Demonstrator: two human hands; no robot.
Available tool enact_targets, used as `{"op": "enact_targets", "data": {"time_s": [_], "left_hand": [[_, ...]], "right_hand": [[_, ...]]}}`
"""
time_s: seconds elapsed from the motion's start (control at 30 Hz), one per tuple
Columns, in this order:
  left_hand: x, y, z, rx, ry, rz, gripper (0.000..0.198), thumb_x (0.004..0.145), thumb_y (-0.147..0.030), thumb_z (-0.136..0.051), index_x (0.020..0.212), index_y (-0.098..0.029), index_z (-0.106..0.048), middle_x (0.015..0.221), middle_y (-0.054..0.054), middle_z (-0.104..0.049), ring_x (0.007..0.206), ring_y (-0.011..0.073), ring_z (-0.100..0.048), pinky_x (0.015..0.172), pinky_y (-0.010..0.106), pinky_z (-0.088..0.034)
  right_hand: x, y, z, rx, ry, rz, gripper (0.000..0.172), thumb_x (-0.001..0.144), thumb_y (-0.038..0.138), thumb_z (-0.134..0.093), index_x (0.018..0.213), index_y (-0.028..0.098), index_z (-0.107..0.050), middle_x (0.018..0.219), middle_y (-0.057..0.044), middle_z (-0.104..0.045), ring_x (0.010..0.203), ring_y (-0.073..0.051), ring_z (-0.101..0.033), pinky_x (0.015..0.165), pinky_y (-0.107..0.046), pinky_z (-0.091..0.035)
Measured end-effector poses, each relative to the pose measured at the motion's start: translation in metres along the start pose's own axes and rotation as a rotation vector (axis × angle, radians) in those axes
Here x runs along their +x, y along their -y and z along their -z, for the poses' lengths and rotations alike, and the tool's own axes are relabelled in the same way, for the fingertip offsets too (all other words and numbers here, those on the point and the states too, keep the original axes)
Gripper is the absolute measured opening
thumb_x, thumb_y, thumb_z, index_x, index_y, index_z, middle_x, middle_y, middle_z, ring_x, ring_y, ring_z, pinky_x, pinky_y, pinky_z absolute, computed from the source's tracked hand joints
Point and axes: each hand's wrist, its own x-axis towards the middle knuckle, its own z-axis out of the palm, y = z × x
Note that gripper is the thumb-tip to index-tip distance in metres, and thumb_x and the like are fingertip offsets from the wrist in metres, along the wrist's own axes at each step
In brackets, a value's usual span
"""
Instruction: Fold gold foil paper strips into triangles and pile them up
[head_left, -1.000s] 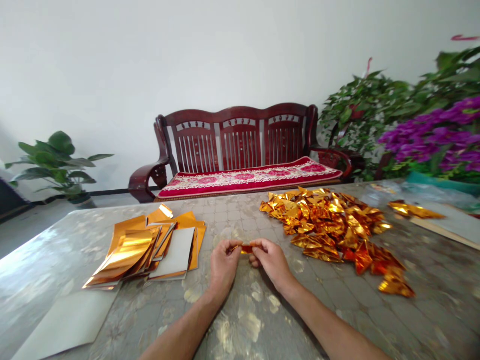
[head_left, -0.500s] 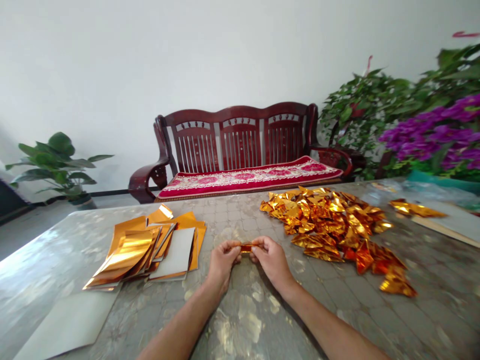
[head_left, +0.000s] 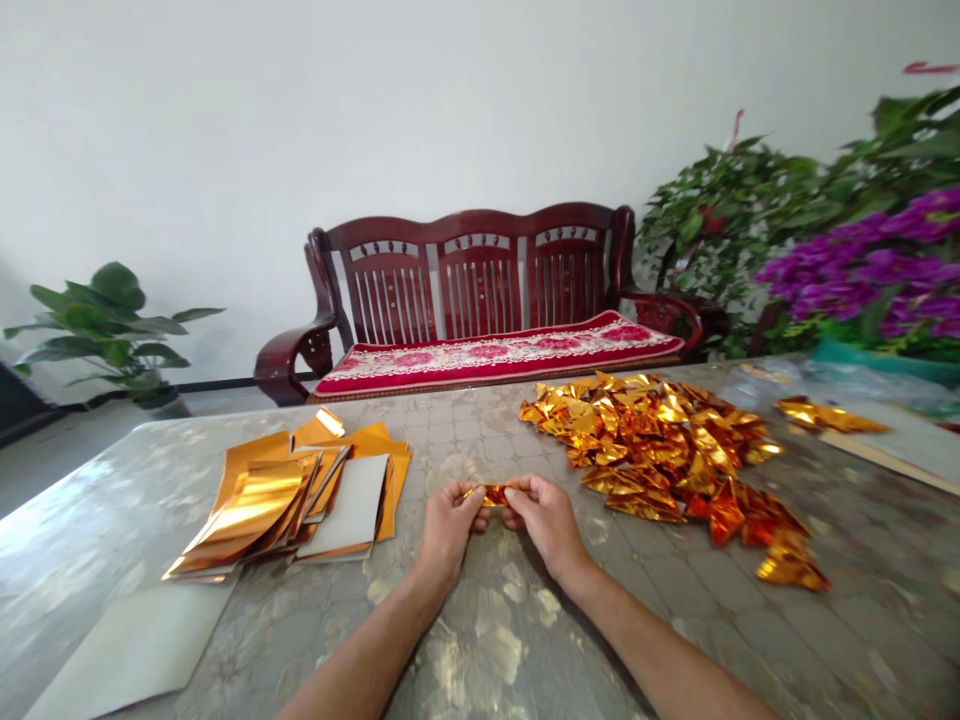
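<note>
Both hands work close together over the middle of the table [head_left: 97, 470], pinching a small strip of gold foil [head_left: 493, 495] between them. The left hand [head_left: 448, 530] is nearly closed, with its thumb and fingers gripping one end of the strip, and the right hand [head_left: 546, 522] is curled just as tightly on the other end. Held this way, with the strip raised slightly off the table, the foil appears to be under fine fingertip control, and both hands can bear on it at once.

Left of the strip lies a loose stack of flat orange-gold foil sheets [head_left: 255, 505], some showing a pale silver-white back [head_left: 349, 505], with a sheet of pale card [head_left: 127, 650] nearer the person. To its right is a heap of creased, pointed gold foil pieces [head_left: 660, 455], and farther right a smaller cluster of foil pieces [head_left: 829, 418] lies on a pale board [head_left: 900, 450]. Flat sheets on one side and creased pieces on the other seem deliberately separated, leaving the space directly before the hands free for handling.
</note>
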Motion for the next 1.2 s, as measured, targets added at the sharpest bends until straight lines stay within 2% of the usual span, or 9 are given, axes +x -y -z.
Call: {"op": "enact_targets", "data": {"time_s": [0.2,0.53,0.87,1.07,1.2], "left_hand": [[-0.0028,-0.0017,-0.0011,0.023,-0.006,-0.002,0.038,0.065,-0.044,-0.076,0.077,-0.012,-0.061,0.054,-0.003,-0.061,0.044,0.0063,-0.051,0.046,0.017,-0.038],[-0.0022,0.0029,-0.0011,0.016,0.005,-0.021,0.036,0.068,-0.044,-0.074,0.076,-0.012,-0.06,0.054,-0.002,-0.059,0.045,0.0067,-0.049,0.047,0.018,-0.037],[-0.0052,-0.0014,0.0002,-0.123,0.086,0.084,0.046,0.057,-0.048,-0.084,0.074,-0.014,-0.058,0.052,-0.003,-0.06,0.043,0.0062,-0.05,0.046,0.017,-0.04],[-0.0034,-0.0054,0.0005,-0.146,0.063,0.125,0.055,0.049,-0.053,-0.086,0.073,-0.013,-0.058,0.053,-0.002,-0.062,0.042,0.0056,-0.051,0.046,0.017,-0.042],[-0.0042,-0.0055,-0.0008,-0.143,0.063,0.098,0.054,0.05,-0.055,-0.085,0.072,-0.014,-0.057,0.051,-0.003,-0.06,0.041,0.0054,-0.05,0.044,0.017,-0.04]], "right_hand": [[-0.0017,-0.0016,0.0002,0.079,0.034,-0.021,0.021,0.069,0.036,-0.067,0.078,0.017,-0.064,0.063,0.0,-0.066,0.056,-0.015,-0.062,0.054,-0.026,-0.051],[-0.0057,0.005,0.0,0.1,0.05,-0.09,0.024,0.065,0.035,-0.067,0.077,0.015,-0.062,0.053,0.001,-0.062,0.047,-0.011,-0.056,0.046,-0.021,-0.044],[-0.0069,0.0064,0.0015,0.131,0.092,-0.129,0.022,0.065,0.036,-0.066,0.073,0.017,-0.059,0.047,0.004,-0.058,0.042,-0.009,-0.051,0.043,-0.019,-0.04],[-0.0074,0.0072,0.0021,0.19,0.119,-0.147,0.028,0.064,0.039,-0.072,0.077,0.016,-0.061,0.057,0.001,-0.063,0.049,-0.01,-0.056,0.047,-0.02,-0.045],[-0.0084,0.0074,0.0025,0.209,0.127,-0.157,0.03,0.064,0.04,-0.073,0.077,0.015,-0.062,0.06,-0.001,-0.065,0.051,-0.011,-0.058,0.049,-0.021,-0.047]]}}
